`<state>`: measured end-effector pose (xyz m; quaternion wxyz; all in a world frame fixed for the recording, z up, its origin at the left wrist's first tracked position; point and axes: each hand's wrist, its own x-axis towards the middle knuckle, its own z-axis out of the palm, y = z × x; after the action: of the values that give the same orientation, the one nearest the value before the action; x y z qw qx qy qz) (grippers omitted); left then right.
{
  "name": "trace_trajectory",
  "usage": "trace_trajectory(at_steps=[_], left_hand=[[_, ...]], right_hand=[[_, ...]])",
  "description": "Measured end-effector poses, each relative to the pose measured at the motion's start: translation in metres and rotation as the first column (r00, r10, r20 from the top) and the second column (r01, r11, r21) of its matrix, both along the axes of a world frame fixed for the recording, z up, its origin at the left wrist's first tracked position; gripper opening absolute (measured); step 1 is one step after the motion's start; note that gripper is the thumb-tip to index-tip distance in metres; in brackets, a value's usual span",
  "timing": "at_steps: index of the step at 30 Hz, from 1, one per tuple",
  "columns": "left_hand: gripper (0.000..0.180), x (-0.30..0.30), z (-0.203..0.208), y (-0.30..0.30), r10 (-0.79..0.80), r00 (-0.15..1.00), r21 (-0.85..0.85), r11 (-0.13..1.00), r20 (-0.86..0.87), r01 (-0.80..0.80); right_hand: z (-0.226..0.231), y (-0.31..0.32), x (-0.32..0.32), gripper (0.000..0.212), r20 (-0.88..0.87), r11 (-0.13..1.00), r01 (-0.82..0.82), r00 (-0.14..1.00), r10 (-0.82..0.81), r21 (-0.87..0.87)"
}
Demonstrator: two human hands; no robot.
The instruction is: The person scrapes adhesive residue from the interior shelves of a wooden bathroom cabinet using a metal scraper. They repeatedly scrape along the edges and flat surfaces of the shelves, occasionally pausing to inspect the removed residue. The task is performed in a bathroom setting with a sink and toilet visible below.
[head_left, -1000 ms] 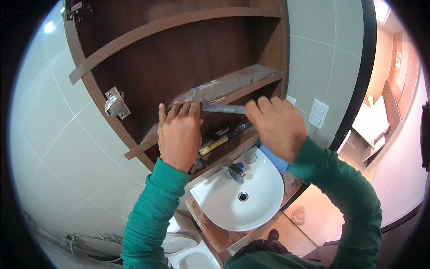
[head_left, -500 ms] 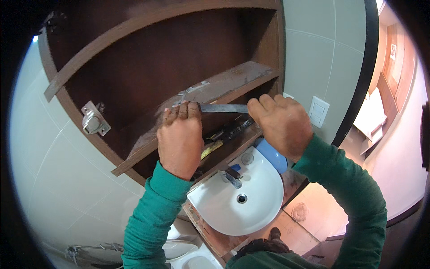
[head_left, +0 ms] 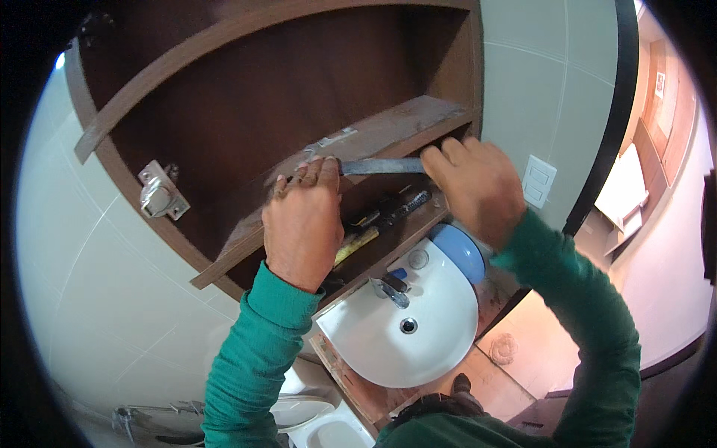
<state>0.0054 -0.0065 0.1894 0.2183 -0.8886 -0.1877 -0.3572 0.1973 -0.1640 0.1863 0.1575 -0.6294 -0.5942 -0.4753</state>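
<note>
My left hand [head_left: 304,224] and my right hand [head_left: 478,190] are closed on opposite ends of a flat metal file [head_left: 382,166], a grey bar held level between them. It lies along the front edge of a dusty shelf board [head_left: 429,117] inside an open brown wooden cabinet [head_left: 476,67]. My fingers hide both its ends, and whether it touches the wood is hard to make out. In the compartment below, a yellow strip-like tool [head_left: 357,245] lies beside a black-handled tool [head_left: 407,209]. Small pale scraps [head_left: 336,138] rest on the shelf behind my left hand.
Under the cabinet stands a white washbasin [head_left: 441,343] with a chrome faucet [head_left: 392,293]. A rounded blue object [head_left: 459,252] sits at its right. Left are a metal hinge-like fitting [head_left: 160,196] on the cabinet frame and, lower, a toilet [head_left: 328,429]. A light switch [head_left: 538,181] is on the right wall.
The file and both hands have shifted slightly away from me and to the right, my right hand more so. My grip stays on both ends. The whole view has also shifted a little.
</note>
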Motion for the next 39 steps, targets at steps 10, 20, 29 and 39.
trace_trajectory(at_steps=[10,20,29,39], left_hand=[[0.04,-0.039,0.046,-0.005,-0.281,0.948,-0.432,0.844,0.148,0.317],[0.015,0.021,0.067,0.029,-0.244,0.955,-0.317,0.931,-0.168,0.182],[0.011,0.025,0.081,0.01,-0.231,0.955,-0.454,0.882,-0.188,0.124],[0.021,0.005,0.071,0.016,-0.337,0.941,-0.565,0.779,-0.015,0.27]], right_hand=[[0.005,-0.05,-0.047,0.027,-0.18,0.987,0.107,0.975,-0.127,-0.117],[0.014,-0.102,-0.036,0.027,-0.171,0.944,0.325,0.929,-0.33,-0.055],[0.016,-0.082,-0.038,0.026,-0.167,0.964,0.224,0.955,-0.247,-0.143],[0.001,-0.028,-0.028,0.022,-0.145,0.983,0.151,0.975,-0.165,-0.103]])
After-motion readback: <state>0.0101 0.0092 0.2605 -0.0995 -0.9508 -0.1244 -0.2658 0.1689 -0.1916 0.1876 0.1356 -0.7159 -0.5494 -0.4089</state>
